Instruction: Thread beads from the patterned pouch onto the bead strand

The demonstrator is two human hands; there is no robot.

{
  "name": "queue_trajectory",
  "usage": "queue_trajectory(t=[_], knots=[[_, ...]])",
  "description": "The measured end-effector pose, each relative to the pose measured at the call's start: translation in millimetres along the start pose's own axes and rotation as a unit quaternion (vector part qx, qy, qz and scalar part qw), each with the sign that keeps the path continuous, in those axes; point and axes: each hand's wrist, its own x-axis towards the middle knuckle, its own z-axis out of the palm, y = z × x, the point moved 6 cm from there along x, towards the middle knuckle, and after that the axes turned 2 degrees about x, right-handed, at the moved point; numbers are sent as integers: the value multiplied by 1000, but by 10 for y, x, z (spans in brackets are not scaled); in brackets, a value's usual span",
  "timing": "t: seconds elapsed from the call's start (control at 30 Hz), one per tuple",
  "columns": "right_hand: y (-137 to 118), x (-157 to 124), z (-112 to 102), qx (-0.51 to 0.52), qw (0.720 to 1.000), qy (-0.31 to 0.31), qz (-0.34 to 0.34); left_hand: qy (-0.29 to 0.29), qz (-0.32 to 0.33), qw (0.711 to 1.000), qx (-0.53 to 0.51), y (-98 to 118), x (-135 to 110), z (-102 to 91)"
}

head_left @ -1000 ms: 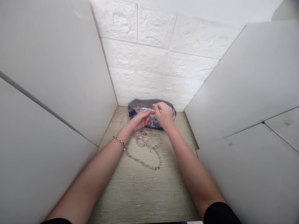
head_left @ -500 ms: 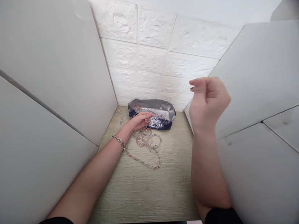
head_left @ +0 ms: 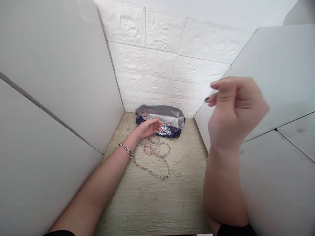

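My left hand (head_left: pixel 149 127) is at the near rim of a small blue-and-silver bag (head_left: pixel 169 131). Its thumb and fingers are curled together around a thread too fine to follow clearly. Loose small beads (head_left: pixel 169 121) lie inside the open bag. Below the hand, a long string of beads (head_left: pixel 152 172), pale with red and green among them, lies in loops. Raised well above the surface at the right, my right hand (head_left: pixel 236 111) is closed in a pinch. A very faint thread runs from its fingertips down toward the bag.
The light wood-grain surface (head_left: pixel 147 203) is hemmed in by a white panel (head_left: pixel 61 65) on the left and another panel (head_left: pixel 278 82) on the right. A white brick-patterned wall (head_left: pixel 147 62) stands behind the bag.
My right hand has moved to the right and nearer the camera, still pinched. My left hand stays by the bag, its fingers turned slightly. The bag and bead string lie as before.
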Motion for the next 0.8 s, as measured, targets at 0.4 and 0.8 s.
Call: queue_trajectory(t=[0.4, 0.8], knots=[[512, -664, 1109, -126, 932, -340, 13, -11, 28, 996, -79, 16, 35, -55], [975, -871, 1207, -179, 919, -334, 107, -29, 29, 999, -35, 37, 7, -28]])
